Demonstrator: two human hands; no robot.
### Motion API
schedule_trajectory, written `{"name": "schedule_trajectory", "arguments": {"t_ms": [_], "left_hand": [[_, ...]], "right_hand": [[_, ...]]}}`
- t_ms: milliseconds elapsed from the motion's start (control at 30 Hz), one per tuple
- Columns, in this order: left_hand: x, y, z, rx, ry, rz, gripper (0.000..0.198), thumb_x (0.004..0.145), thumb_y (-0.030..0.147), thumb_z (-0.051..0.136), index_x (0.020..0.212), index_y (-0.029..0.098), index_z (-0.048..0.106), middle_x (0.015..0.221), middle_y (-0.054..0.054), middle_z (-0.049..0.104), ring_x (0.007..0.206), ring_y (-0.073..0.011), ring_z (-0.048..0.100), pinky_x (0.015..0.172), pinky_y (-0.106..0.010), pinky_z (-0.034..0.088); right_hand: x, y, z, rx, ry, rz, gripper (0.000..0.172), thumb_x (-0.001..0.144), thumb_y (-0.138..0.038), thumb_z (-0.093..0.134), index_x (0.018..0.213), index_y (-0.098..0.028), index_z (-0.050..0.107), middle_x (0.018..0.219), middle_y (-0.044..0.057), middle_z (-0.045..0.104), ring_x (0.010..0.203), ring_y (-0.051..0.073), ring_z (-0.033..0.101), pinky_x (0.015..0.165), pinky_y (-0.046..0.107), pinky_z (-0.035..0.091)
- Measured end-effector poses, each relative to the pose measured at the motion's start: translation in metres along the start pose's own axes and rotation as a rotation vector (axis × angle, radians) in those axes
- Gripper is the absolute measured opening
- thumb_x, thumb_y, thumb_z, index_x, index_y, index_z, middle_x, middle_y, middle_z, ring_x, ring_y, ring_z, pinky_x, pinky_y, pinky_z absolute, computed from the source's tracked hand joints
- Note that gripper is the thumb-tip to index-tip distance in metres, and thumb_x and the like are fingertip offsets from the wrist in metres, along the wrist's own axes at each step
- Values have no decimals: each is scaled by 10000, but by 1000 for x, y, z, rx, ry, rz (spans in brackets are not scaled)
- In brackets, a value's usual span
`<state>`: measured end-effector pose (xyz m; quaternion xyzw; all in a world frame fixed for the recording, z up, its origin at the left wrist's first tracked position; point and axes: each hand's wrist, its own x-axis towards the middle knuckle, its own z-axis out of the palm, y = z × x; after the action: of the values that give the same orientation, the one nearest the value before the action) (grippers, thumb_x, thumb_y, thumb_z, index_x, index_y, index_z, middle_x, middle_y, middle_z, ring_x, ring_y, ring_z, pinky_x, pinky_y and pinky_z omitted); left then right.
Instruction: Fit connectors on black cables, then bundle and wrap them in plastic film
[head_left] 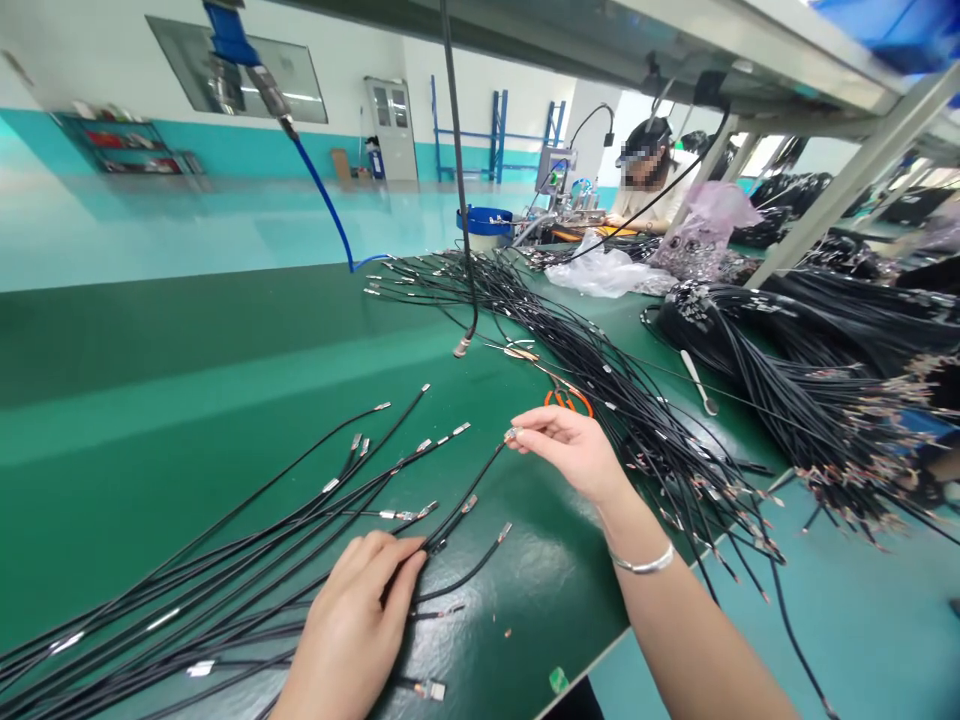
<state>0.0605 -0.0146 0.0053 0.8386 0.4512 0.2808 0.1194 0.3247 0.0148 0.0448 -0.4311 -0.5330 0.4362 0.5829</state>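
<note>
Several black cables with small metal terminals [225, 570] fan across the green bench mat [187, 340]. My left hand [351, 620] is closed around a group of these cables near their ends. My right hand [570, 450] pinches the metal terminal [512, 434] of a single black cable between thumb and fingers, with a silver bracelet [643, 562] on that wrist. Just beyond my right hand lie orange-handled scissors [568, 402], partly covered by cables. A large tangled pile of terminated black cables [607, 400] lies to the right of my right hand.
Thick cable bundles [817, 370] cover the bench's right side, near a steel tool [697, 382]. A black cable [459, 180] hangs from above. Farther back are a plastic bag [600, 272], a blue-rimmed tub [486, 222] and a seated co-worker [645, 190] at a machine.
</note>
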Motion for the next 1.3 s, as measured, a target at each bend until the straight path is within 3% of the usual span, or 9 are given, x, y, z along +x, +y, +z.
{"name": "schedule_trajectory", "arguments": {"t_ms": [267, 400, 533, 667, 833, 933, 1000, 1167, 1300], "left_hand": [[4, 2, 1, -5, -6, -3, 179, 886, 348, 469, 921, 228, 598, 825, 7, 575, 788, -127, 528, 704, -249, 422], [9, 8, -8, -25, 3, -18, 198, 896, 338, 447, 929, 210, 594, 858, -1, 602, 816, -135, 536, 739, -260, 421], [15, 15, -34, -52, -71, -65, 264, 902, 371, 416, 1030, 206, 577, 881, -15, 608, 836, -144, 549, 770, -275, 423], [11, 11, -72, -85, -277, -184, 377, 871, 493, 424, 1118, 236, 546, 738, 21, 580, 634, -116, 533, 614, -238, 414], [-27, -15, -92, -53, -412, -114, 431, 830, 514, 488, 1168, 256, 554, 923, 2, 629, 811, -136, 581, 728, -237, 449], [-47, -28, -91, -76, -346, -57, 379, 880, 454, 418, 1138, 240, 595, 1133, -21, 596, 1039, -159, 547, 927, -273, 400], [-47, -31, -95, -167, -263, -98, 388, 863, 476, 430, 1089, 225, 624, 1112, -29, 607, 1017, -164, 558, 915, -270, 412], [-11, -41, -115, -264, 56, -343, 533, 796, 571, 422, 1077, 156, 604, 764, -35, 617, 640, -146, 547, 622, -243, 455], [0, -55, -99, 23, -151, -227, 505, 803, 523, 388, 1050, 155, 629, 912, -81, 636, 820, -211, 581, 789, -319, 449]], "right_hand": [[0, -6, 0, 18, -7, 31, 183, 717, -267, 693, 813, -126, 625, 712, 37, 642, 647, 109, 619, 604, 214, 517], [1, 0, 3, 18, 73, 19, 226, 781, -321, 631, 841, -116, 555, 860, 74, 652, 652, 94, 603, 581, 196, 492], [5, -4, 7, 359, 107, 150, 267, 776, -329, 639, 847, -131, 474, 984, 100, 643, 602, 68, 596, 520, 156, 472], [12, -29, 6, 623, 289, 114, 99, 808, -191, 579, 836, -117, 519, 894, 60, 654, 656, 65, 615, 522, 120, 481], [34, -60, -17, 656, 429, -22, 110, 880, -128, 441, 833, -90, 534, 839, 71, 648, 703, 84, 631, 613, 157, 525], [48, -62, -44, 485, 510, -141, 66, 861, -133, 466, 814, -102, 500, 811, 82, 645, 708, 117, 642, 623, 195, 535], [49, -60, -60, 389, 599, -122, 55, 856, -124, 463, 809, -102, 482, 771, 82, 637, 687, 124, 643, 612, 201, 534], [6, -65, -80, 331, 680, -31, 48, 821, -77, 477, 778, -70, 496, 725, 110, 621, 622, 131, 631, 577, 203, 529], [-49, -103, -90, 387, 655, -136, 90, 817, -116, 496, 750, -80, 545, 771, 84, 625, 603, 73, 595, 545, 134, 502]]}}
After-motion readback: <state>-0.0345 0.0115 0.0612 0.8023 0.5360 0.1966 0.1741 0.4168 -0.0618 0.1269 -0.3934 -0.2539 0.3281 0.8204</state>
